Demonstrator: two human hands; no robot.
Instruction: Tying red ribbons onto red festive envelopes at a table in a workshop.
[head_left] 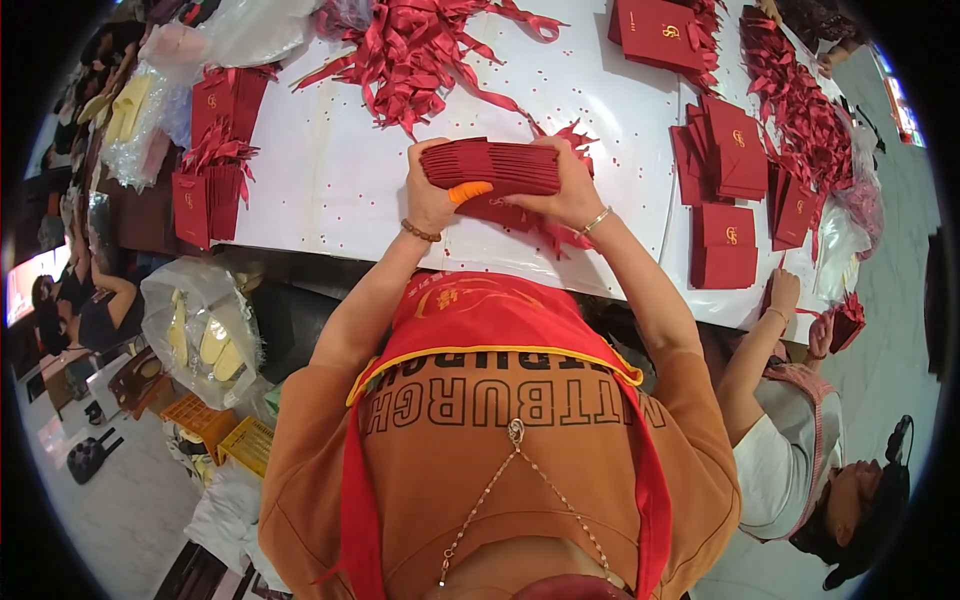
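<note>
Between my two hands is a thick stack of dark red paper pouches (490, 163), held on edge over the near side of the white table. My left hand (432, 196) closes round the stack's left end, with an orange cover on the thumb and a beaded bracelet at the wrist. At the other end my right hand (572, 190) grips the stack, its thumb along the near face. Red ribbon ends (565, 236) stick out below and behind the stack. Just beyond lies a big tangled heap of red ribbons (410, 60).
Stacks of red pouches stand at the left (207, 205) and right (725, 247) of the white table (320, 130). More ribbons (795, 90) heap at the far right. A co-worker (790, 440) sits at my right, hands near a small red pouch. A clear plastic bag (205, 325) is at lower left.
</note>
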